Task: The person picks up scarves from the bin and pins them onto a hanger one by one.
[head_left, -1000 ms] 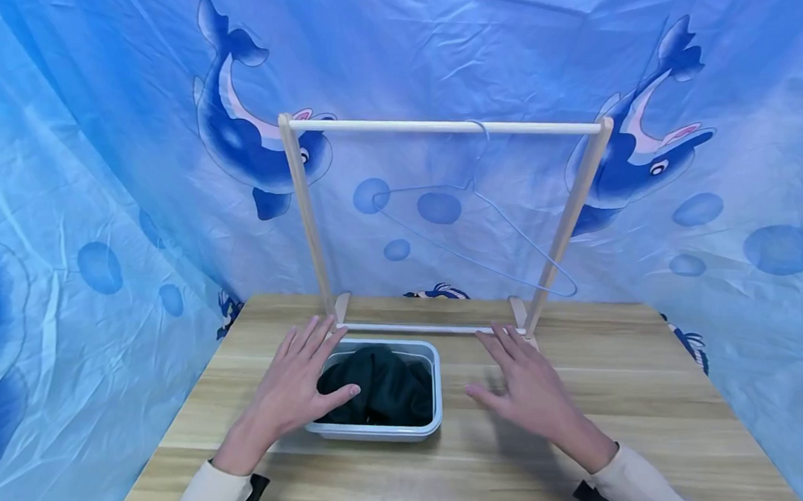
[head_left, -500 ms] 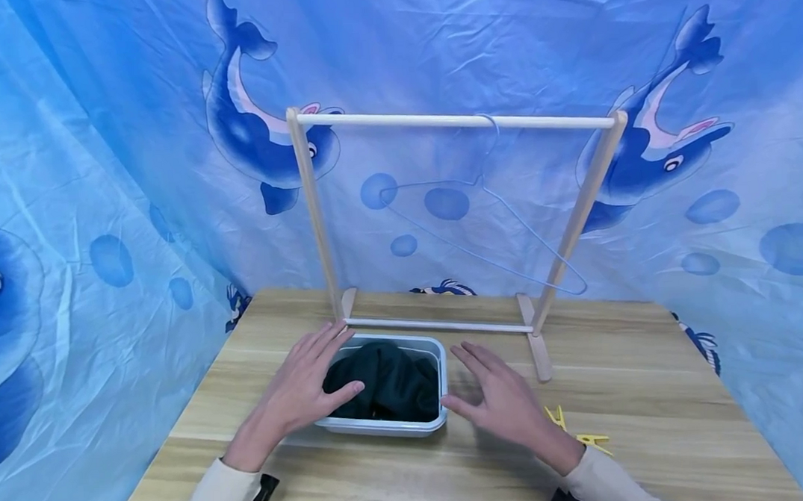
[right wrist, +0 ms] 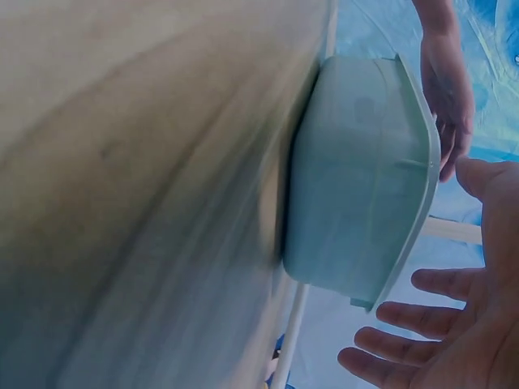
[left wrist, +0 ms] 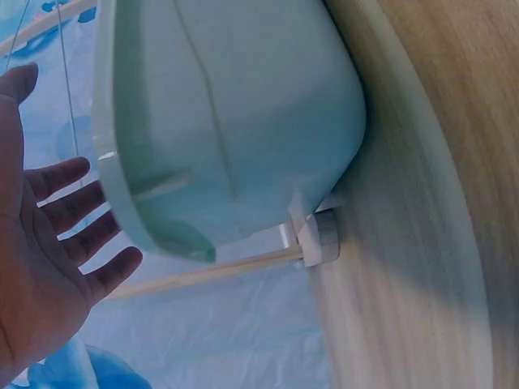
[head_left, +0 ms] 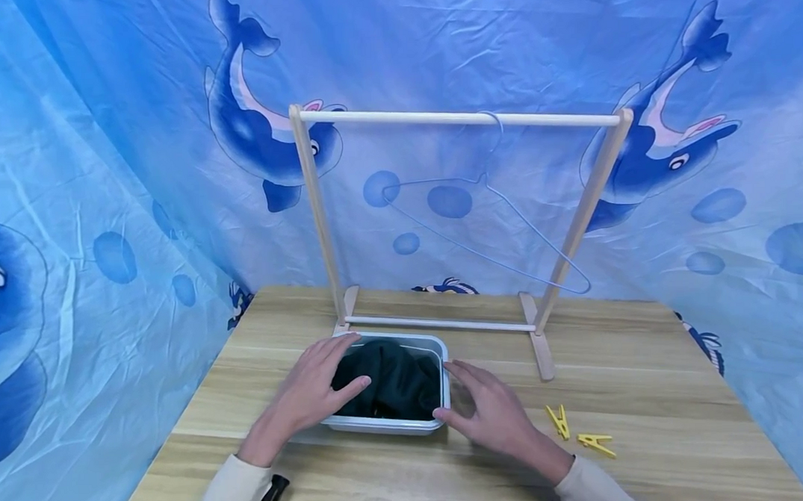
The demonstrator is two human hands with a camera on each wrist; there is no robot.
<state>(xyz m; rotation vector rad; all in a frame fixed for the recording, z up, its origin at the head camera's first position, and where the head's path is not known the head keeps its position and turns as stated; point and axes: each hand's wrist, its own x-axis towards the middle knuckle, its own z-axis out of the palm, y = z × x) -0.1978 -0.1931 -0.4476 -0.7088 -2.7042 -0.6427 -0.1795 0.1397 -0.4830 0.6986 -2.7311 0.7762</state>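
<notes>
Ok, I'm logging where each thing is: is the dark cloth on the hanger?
No, the dark cloth lies bunched inside the bin, while the hanger hangs bare from the white bar.

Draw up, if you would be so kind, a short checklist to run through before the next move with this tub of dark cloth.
1. Tub upright on the table: ok.
2. Dark cloth inside the tub: ok.
3. Left grip and right grip free: ok, one at each end of the tub, fingers extended, holding nothing.
4. Tub securely held: not ok, no fingers are curled round it; whether either grip touches the rim, cannot tell.
5. Hanger hooked over the rack's top bar: ok, nothing on it.
6. Yellow clips clear of the tub: ok.
</notes>
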